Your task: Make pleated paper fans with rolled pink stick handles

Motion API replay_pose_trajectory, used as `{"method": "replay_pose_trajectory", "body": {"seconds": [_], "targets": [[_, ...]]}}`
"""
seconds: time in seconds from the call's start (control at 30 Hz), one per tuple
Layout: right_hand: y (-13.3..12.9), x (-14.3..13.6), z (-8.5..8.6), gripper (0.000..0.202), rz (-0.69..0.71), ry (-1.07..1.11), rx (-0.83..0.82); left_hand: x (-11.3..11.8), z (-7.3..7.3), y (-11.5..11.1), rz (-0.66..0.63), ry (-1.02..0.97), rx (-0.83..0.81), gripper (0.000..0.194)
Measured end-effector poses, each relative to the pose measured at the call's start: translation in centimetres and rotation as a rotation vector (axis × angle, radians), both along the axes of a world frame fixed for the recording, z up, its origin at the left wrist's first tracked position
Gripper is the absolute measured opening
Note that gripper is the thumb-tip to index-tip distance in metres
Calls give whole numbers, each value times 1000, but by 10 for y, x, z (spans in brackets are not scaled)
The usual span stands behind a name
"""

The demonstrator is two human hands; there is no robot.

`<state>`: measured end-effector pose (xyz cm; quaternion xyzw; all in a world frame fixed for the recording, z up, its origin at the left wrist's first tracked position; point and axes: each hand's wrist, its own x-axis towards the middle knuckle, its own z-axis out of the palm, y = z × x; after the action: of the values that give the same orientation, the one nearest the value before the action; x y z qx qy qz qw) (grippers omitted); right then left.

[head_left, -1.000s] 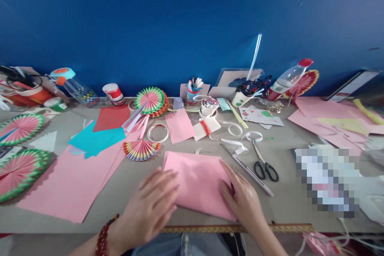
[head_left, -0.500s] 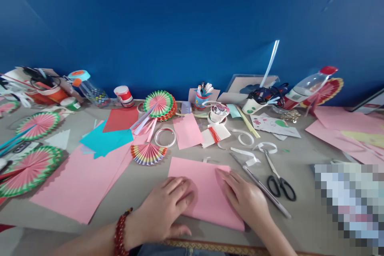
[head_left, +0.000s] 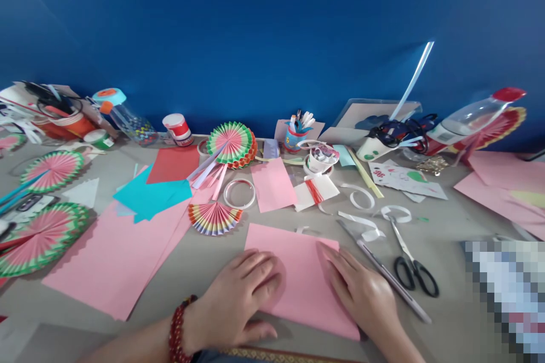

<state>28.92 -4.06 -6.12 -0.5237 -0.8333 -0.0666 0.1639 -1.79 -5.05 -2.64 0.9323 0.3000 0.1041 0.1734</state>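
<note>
Resting on pink paper point(head_left: 303, 281), left hand point(head_left: 236, 298) and right hand point(head_left: 364, 289): grip spread, empty; bottle label point(head_left: 450, 131) unreadable.

- Moderately dim, even light; the smooth blue wall point(head_left: 272, 39) darkens toward its top.
- Soft shadows edge the bare left hand point(head_left: 238, 298) and the rectangular pink paper sheet point(head_left: 304, 281).
- Glare streaks the thin clear plastic tube point(head_left: 412, 80).
- Sides look stretched; mosaic squares obscure the lower right.

I could steer through bare grey tabletop point(head_left: 174, 272) left of the left hand point(head_left: 238, 295), as far as a large pink sheet point(head_left: 110, 255). Right of the right hand point(head_left: 364, 289), a slim pen-like tool point(head_left: 394, 280), then scissors point(head_left: 411, 264), block me; a pleated fan point(head_left: 215, 218) lies beyond the left hand.
</note>
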Motion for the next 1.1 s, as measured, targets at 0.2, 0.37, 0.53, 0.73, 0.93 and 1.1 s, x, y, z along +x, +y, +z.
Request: {"method": "replay_pose_trajectory", "body": {"seconds": [0.2,0.37,0.53,0.73,0.93,1.1], "targets": [[0,2,0,40,-1,-19,-15,0,0,0,-5,22,-3,70],[0,4,-2,39,-6,-8,-29,0,-1,0,2,9,-10,68],[-1,4,-2,40,-17,-7,-38,0,-2,-1,1,26,-29,67],[0,4,-2,40,-7,-33,-41,0,0,0,2,40,-47,66],[0,2,0,40,-15,-13,-52,1,0,0,-8,41,-31,71],[0,-5,11,38,-40,125,-153,0,-3,-2,-17,99,30,75]]}}
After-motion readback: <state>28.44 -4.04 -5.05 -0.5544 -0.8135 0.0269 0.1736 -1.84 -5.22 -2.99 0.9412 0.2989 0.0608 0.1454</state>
